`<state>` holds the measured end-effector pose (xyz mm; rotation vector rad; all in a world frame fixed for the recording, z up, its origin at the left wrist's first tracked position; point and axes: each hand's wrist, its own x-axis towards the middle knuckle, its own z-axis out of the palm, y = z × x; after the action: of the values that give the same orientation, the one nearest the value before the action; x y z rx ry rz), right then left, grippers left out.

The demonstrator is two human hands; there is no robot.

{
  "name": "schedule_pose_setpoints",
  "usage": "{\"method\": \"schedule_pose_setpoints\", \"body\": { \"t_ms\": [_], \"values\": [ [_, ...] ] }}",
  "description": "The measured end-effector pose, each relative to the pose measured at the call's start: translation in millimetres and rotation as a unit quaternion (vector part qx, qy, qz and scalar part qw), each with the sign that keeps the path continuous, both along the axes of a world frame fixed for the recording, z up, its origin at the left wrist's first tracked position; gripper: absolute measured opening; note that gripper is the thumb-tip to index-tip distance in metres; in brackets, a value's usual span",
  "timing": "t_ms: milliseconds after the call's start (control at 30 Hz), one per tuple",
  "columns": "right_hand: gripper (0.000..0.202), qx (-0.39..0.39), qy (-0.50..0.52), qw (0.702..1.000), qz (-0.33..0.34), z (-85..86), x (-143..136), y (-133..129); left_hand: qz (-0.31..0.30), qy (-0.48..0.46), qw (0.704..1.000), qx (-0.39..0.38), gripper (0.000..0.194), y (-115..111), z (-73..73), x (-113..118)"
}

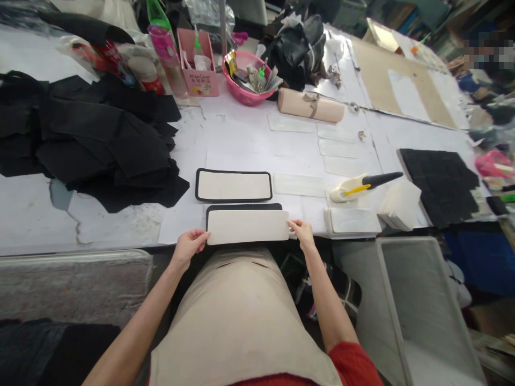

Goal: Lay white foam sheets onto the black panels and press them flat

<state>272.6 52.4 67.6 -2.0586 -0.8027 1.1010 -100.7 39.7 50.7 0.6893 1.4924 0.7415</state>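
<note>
A cream rectangular panel [247, 226] is stretched level between my two hands at the table's front edge. My left hand [192, 245] pinches its left end, and my right hand [301, 231] pinches its right end. Beneath it lies a black panel [245, 206], of which the back edge and a strip at the left show. Just behind, a second cream panel [235, 185] rests on a black backing [197, 185] that shows as a border all round. To the right is a pale thin strip [300, 185] flat on the table.
Black cut pieces [104, 134] are heaped at left. On the right stand a stack of pale strips [354, 220], a tool with a black handle [382, 178] and a yellow brush [358, 190]. A pink bowl [245, 96] and a rolled pink cloth [309, 105] lie farther back. A grey bin [386, 300] stands below.
</note>
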Motion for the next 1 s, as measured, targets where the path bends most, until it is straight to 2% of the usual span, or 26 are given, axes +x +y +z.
{"method": "schedule_pose_setpoints", "body": {
  "t_ms": [233, 367, 667, 1000],
  "values": [
    [0.023, -0.032, -0.049, 0.998, 0.035, -30.2, -1.7, 26.4, 0.040, 0.031, 0.999, -0.018, 0.038, 2.4, -7.9, 1.0],
    [0.019, -0.052, -0.081, 0.994, 0.059, -41.8, 0.4, 37.5, 0.057, 0.042, 0.997, -0.021, 0.038, 7.5, -12.6, 3.3],
    [0.019, -0.093, -0.133, 0.982, 0.099, -44.1, 3.6, 44.1, 0.067, 0.056, 0.996, -0.022, 0.036, 13.1, -18.2, 6.4],
    [0.021, -0.105, -0.134, 0.981, 0.094, -52.6, 4.1, 44.7, 0.063, 0.062, 0.996, -0.024, 0.036, 16.7, -23.2, 9.8]
  ]
}}
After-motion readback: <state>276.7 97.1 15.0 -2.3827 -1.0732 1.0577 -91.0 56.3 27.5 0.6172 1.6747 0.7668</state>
